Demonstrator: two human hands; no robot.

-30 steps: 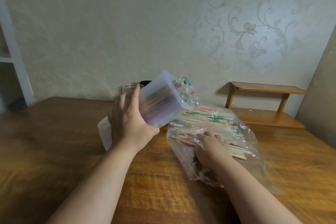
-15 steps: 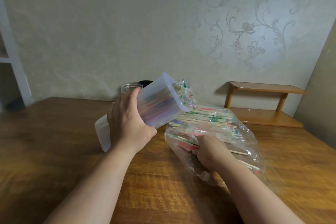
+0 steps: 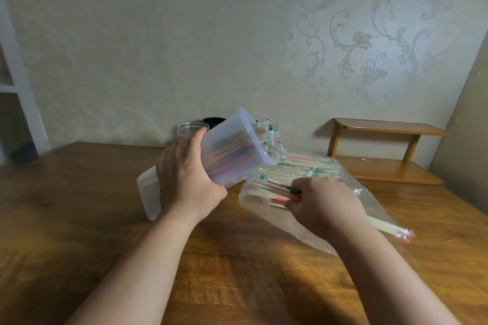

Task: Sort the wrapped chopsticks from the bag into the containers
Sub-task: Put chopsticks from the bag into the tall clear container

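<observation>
While your left hand (image 3: 184, 182) grips the translucent container (image 3: 237, 150), tilted with its mouth toward the clear bag (image 3: 254, 202) on the surface (image 3: 79, 206), keep that mouth low and near. Your right hand (image 3: 324, 206) curls round a few wrapped chopsticks (image 3: 388, 227) at the bag. Draw them out lengthwise, so the wrappers do not catch, then slide them in beside those already inside. I can read no writing or brand; the wrappers are blurred.

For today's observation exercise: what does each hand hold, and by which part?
Left hand grips the tilted translucent plastic container round its side wall; right hand grips wrapped wooden chopsticks near mid-length.
</observation>
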